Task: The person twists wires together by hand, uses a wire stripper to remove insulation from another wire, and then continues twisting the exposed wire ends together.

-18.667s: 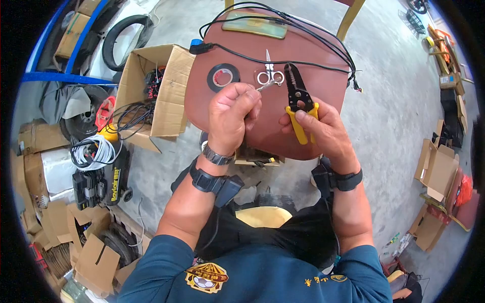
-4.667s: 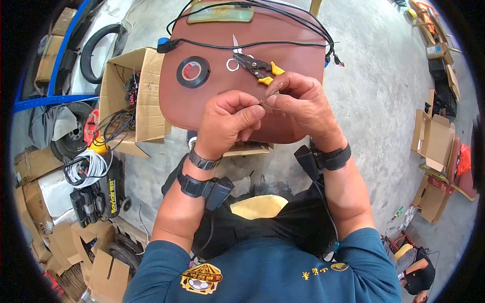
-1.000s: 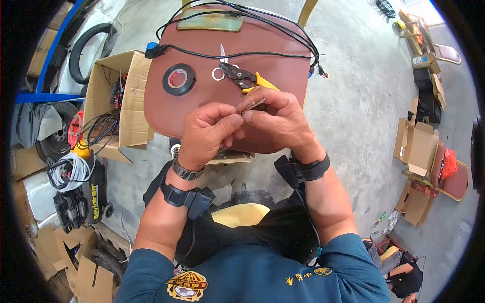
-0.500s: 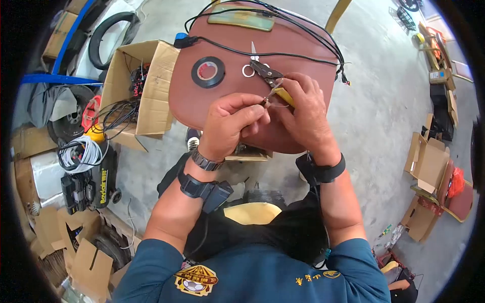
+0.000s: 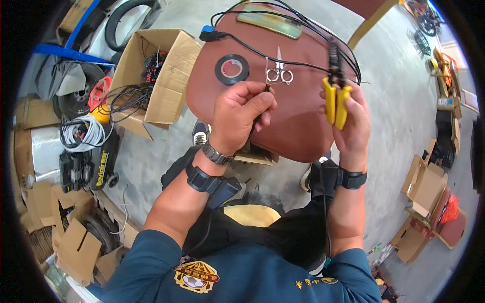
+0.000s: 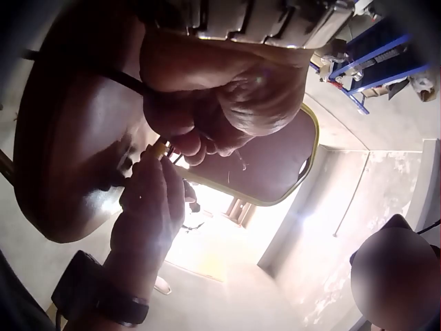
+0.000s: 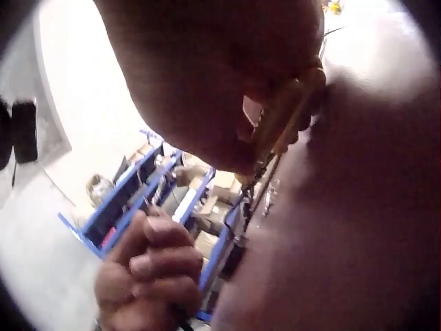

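In the head view my left hand [image 5: 241, 115] pinches a black cable [image 5: 255, 122] between thumb and forefinger, with thin bare wire ends [image 5: 269, 81] standing out above the fingertips. My right hand [image 5: 353, 118] grips the yellow handles of a wire stripper [image 5: 335, 93], its dark jaws pointing away from me, over the right side of the seat. White-handled scissors [image 5: 279, 73] lie just beyond the left fingertips, and a roll of black tape [image 5: 232, 69] lies to their left. The right wrist view shows the yellow handles [image 7: 279, 124] in the right hand, somewhat blurred.
The brown seat [image 5: 303, 136] bears a greenish flat case [image 5: 269, 21] and a looped black cable [image 5: 273, 56] along its far side. An open cardboard box [image 5: 172, 76] with cables stands to the left. A person [image 6: 394, 276] shows at the lower right of the left wrist view.
My right hand has left the wires, picked the stripper up off the seat and moved right with it, uncovering the scissors. My left hand still pinches the cable. The head view has shifted.
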`<state>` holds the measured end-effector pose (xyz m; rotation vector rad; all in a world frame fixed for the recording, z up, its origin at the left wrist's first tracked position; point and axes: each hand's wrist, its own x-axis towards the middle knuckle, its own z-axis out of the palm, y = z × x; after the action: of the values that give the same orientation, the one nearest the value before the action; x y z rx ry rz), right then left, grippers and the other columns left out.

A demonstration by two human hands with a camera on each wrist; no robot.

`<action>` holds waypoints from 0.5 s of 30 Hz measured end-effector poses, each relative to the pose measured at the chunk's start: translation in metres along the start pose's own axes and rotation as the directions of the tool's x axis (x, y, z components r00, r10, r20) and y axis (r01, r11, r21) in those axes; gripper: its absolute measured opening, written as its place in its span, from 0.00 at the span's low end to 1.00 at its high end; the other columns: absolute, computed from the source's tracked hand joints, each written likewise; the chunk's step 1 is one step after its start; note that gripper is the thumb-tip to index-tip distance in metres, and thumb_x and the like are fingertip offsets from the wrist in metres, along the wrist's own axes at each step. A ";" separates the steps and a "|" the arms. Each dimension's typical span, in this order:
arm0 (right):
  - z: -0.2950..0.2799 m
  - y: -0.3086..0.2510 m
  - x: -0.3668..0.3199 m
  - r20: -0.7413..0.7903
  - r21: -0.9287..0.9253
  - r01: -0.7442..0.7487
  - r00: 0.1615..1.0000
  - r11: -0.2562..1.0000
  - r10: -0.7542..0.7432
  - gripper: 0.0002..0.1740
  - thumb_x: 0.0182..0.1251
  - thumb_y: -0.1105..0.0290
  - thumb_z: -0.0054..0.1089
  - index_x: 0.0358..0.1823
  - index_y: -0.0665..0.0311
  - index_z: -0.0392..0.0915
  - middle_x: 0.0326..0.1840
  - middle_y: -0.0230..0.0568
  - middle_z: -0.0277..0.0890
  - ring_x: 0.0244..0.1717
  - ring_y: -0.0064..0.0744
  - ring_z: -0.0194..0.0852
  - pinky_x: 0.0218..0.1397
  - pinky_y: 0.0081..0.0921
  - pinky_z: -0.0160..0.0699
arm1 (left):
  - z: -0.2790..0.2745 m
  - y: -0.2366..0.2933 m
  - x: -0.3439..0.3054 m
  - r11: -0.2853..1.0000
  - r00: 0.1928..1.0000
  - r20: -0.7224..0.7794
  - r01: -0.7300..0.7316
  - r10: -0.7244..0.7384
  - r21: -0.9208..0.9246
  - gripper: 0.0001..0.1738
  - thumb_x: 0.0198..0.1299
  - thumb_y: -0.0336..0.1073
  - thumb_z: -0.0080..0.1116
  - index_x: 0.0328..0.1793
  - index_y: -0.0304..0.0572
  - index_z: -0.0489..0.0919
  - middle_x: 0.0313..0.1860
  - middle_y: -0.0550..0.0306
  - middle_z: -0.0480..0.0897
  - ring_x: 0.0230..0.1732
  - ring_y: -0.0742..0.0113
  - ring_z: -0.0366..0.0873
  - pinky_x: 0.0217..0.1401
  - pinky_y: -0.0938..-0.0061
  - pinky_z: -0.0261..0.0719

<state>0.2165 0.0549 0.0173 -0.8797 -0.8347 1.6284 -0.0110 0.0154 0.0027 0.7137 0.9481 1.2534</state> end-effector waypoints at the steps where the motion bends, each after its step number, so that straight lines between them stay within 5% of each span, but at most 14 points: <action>1: 0.008 -0.006 -0.003 0.011 0.197 -0.011 1.000 0.980 0.009 0.19 0.67 0.72 0.55 0.59 0.67 0.70 0.52 0.49 0.78 0.47 0.31 0.78 0.43 0.27 0.81 | 0.000 0.001 0.000 0.999 0.999 -0.026 -0.034 0.035 0.024 0.08 0.66 0.31 0.60 0.47 0.36 0.78 0.35 0.56 0.83 0.25 0.77 0.75 0.24 0.85 0.70; 8: 0.021 0.016 -0.020 0.190 -0.032 -0.180 0.965 0.983 0.183 0.19 0.69 0.71 0.54 0.60 0.67 0.69 0.52 0.52 0.78 0.42 0.33 0.81 0.45 0.28 0.81 | -0.010 -0.002 0.010 0.924 0.935 -0.088 -0.320 0.344 0.210 0.09 0.61 0.26 0.63 0.47 0.34 0.79 0.34 0.56 0.83 0.25 0.78 0.74 0.26 0.86 0.69; 15: 0.035 0.015 -0.033 0.346 -0.122 -0.434 0.824 0.893 0.448 0.20 0.69 0.72 0.54 0.61 0.67 0.70 0.56 0.51 0.79 0.47 0.34 0.82 0.54 0.29 0.78 | -0.017 0.006 0.014 0.918 0.916 -0.154 -0.335 0.370 0.214 0.09 0.60 0.25 0.64 0.46 0.34 0.80 0.33 0.58 0.83 0.24 0.79 0.74 0.24 0.86 0.67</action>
<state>0.1846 0.0163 0.0261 -0.8486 -0.9669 2.2428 -0.0282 0.0289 -0.0024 0.9537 1.1375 1.5896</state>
